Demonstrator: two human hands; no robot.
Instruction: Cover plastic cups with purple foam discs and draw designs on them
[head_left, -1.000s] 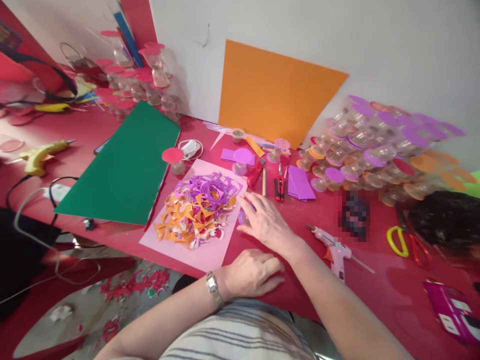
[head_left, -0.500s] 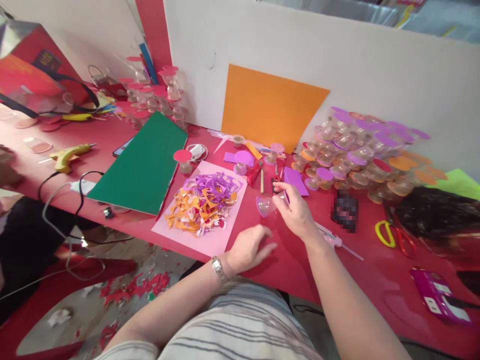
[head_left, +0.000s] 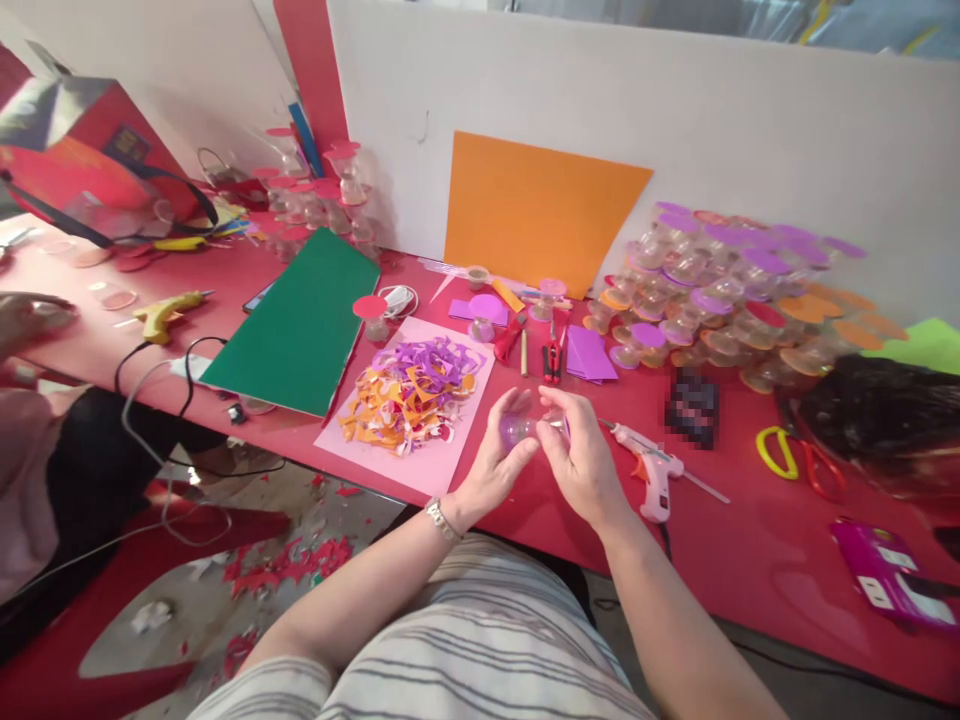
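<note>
Between my two hands, over the near part of the red table, is a clear plastic hourglass-shaped piece lying sideways, a purple disc at its end. My left hand curls round the left end, thumb underneath. My right hand grips the other end, and its fingers hide part of the piece. Just left of my hands, a pink sheet bears a heap of purple and orange foam scraps. To the right of my right hand lies a pale pink glue gun.
Similar hourglass pieces stand stacked at the back right. Pliers and purple cards lie beyond my hands. A green board, a yellow glue gun and another person's hand are leftward. Yellow-and-red-handled scissors lie right.
My left hand has come up and closed on the hourglass piece, which my right hand alone held before. My right hand moved slightly nearer to me, uncovering the pliers and the pink glue gun.
</note>
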